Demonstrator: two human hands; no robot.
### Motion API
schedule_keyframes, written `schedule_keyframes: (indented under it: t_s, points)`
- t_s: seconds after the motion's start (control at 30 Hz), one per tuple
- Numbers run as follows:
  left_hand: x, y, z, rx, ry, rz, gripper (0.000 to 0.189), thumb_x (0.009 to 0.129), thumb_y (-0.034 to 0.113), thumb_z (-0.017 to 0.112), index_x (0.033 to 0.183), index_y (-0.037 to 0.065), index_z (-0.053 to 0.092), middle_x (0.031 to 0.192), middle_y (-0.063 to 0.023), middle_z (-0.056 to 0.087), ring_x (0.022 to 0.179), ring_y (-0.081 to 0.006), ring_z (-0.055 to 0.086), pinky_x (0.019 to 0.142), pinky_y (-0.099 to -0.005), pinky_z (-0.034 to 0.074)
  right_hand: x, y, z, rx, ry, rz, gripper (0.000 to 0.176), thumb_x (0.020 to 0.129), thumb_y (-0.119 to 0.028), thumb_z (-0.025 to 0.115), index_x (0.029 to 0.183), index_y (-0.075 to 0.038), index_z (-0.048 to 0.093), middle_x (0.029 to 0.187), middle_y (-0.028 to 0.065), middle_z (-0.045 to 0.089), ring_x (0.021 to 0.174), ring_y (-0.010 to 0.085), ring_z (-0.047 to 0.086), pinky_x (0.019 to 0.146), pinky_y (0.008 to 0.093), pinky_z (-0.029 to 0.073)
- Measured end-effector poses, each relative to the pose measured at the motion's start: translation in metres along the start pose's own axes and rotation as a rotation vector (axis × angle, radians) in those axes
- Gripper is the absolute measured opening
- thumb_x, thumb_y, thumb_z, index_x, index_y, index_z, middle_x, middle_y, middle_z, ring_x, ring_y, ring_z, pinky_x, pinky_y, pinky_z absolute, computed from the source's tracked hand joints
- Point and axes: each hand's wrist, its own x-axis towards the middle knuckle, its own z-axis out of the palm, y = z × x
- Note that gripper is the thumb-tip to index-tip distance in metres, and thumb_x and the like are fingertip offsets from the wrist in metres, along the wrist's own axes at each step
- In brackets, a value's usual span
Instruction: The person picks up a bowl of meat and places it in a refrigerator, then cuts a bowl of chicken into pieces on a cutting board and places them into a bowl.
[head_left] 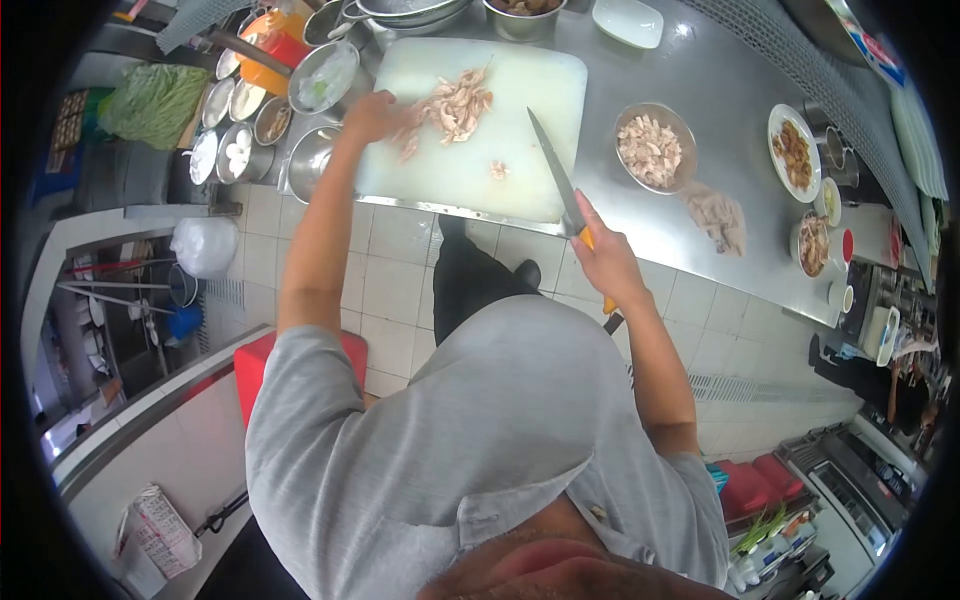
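Observation:
My right hand (608, 264) is shut around the yellow handle of a kitchen knife (553, 160). The long blade points away from me and lies over the right side of a white cutting board (540, 80). At the board's left edge is my left hand (370, 117), its fingers stretched out and slightly blurred beside pale meat strips (460, 108). Whether the fingertips touch the meat, I cannot make out. A small clump of meat bits (498, 170) sits nearer the front of the board.
Right of the board stands a metal bowl of cut meat (650, 148), with a crumpled clear plastic bag (717, 220) beside it. A white plate of food (793, 155) is farther right. Left are a metal pot (310, 162) and several bowls. Another person (880, 385) is at far right.

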Motion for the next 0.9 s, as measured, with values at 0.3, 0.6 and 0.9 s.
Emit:
schedule_keyframes:
  t_s: [0.3, 0.6, 0.9]
  points:
    - [-0.004, 0.025, 0.006, -0.474, -0.159, -0.067, 0.039, 0.077, 0.025, 0.078, 0.106, -0.001, 0.071, 0.088, -0.0122, 0.074, 0.075, -0.0220, 0.070, 0.067, -0.0349, 0.056, 0.007, -0.001, 0.001, 0.010, -0.007, -0.020, 0.076, 0.100, -0.022, 0.063, 0.166, -0.026, 0.025, 0.094, 0.0262, 0.071, 0.097, 0.0446, 0.068, 0.091, 0.0503, 0.052]
    - [0.010, 0.139, -0.002, -0.671, -0.344, 0.231, 0.034, 0.080, 0.017, 0.081, 0.108, -0.001, 0.072, 0.084, -0.0052, 0.073, 0.067, -0.0098, 0.066, 0.056, -0.0266, 0.053, 0.012, 0.007, -0.002, 0.115, 0.070, 0.025, 0.076, 0.098, -0.021, 0.063, 0.165, -0.025, 0.027, 0.097, 0.0274, 0.072, 0.094, 0.0462, 0.069, 0.091, 0.0505, 0.052]
    - [0.015, 0.180, 0.026, -0.446, -0.250, 0.208, 0.045, 0.086, 0.041, 0.078, 0.109, 0.003, 0.075, 0.096, -0.0145, 0.077, 0.085, -0.0268, 0.075, 0.079, -0.0379, 0.059, 0.012, 0.010, 0.000, 0.056, 0.084, 0.068, 0.076, 0.099, -0.022, 0.061, 0.166, -0.024, 0.025, 0.099, 0.0263, 0.072, 0.098, 0.0451, 0.068, 0.093, 0.0509, 0.052]
